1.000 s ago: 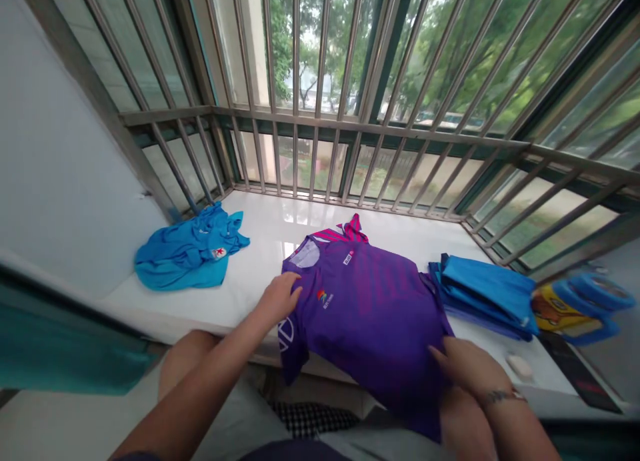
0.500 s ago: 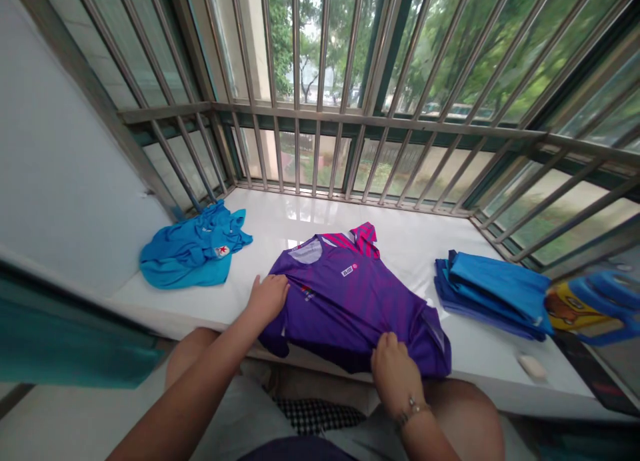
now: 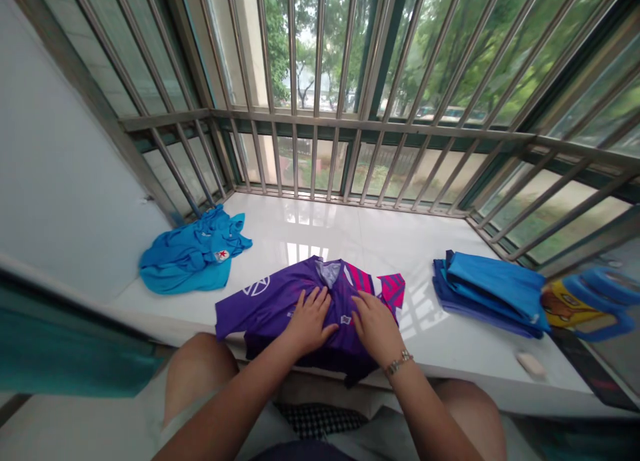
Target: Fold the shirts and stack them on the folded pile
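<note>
Swung round since the earlier frame: purple shirt (image 3: 273, 302), neckline toward window bars (image 3: 325, 119), at near edge of white ledge (image 3: 345, 231); judged more squarely laid out. Atop it, left hand (image 3: 313, 319) spread flat, right hand (image 3: 377, 329) curved; cannot tell if pinching.

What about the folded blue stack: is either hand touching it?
No, the left hand and right hand both rest on the purple shirt, well apart from the folded blue stack.

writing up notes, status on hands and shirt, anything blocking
Left hand, right hand on purple shirt. Shirt spread, creased. Crumpled blue garment left, folded stack right, neither touching.
</note>
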The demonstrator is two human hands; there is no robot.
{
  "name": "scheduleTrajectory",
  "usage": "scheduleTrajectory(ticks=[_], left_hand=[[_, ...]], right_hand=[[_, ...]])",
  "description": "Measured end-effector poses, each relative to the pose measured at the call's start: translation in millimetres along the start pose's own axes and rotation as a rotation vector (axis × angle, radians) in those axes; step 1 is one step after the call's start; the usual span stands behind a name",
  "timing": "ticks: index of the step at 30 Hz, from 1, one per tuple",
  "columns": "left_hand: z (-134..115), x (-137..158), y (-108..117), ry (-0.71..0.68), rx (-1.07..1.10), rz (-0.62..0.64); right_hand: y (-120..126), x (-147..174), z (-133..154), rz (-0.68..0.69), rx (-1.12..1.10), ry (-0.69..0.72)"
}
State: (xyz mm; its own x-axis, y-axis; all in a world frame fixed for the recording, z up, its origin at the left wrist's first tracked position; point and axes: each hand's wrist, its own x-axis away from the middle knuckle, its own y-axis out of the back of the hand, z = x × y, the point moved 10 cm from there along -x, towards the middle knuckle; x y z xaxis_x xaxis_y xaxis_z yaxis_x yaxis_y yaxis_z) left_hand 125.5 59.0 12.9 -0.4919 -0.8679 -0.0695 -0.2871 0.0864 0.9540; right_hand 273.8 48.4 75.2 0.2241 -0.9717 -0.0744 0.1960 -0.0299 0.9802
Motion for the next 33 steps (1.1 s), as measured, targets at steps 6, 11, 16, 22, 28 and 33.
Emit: scheduleTrajectory(ticks=[6, 11, 16, 22, 28, 33], left_hand=[[15, 19, 10, 0.084, 0.051, 0.000], [121, 51, 31, 0.400, -0.069, -0.052], [212, 88, 52, 0.497, -0.138, -0.094], [255, 96, 79, 0.493, -0.121, -0.180], [252, 76, 84, 0.453, -0.043, -0.088], [255, 65, 77, 0.475, -0.028, 0.005]], right_hand=[[-36, 19, -82, 0.160, 0.182, -0.276], [-46, 84, -150, 0.132, 0.264, -0.498], [-50, 122, -202, 0.127, 0.248, -0.578], [-17, 146, -243, 0.117, 0.231, -0.807], [-3, 86, -169, -0.070, 0.273, -0.467], [-52, 36, -89, 0.039, 0.140, -0.183]])
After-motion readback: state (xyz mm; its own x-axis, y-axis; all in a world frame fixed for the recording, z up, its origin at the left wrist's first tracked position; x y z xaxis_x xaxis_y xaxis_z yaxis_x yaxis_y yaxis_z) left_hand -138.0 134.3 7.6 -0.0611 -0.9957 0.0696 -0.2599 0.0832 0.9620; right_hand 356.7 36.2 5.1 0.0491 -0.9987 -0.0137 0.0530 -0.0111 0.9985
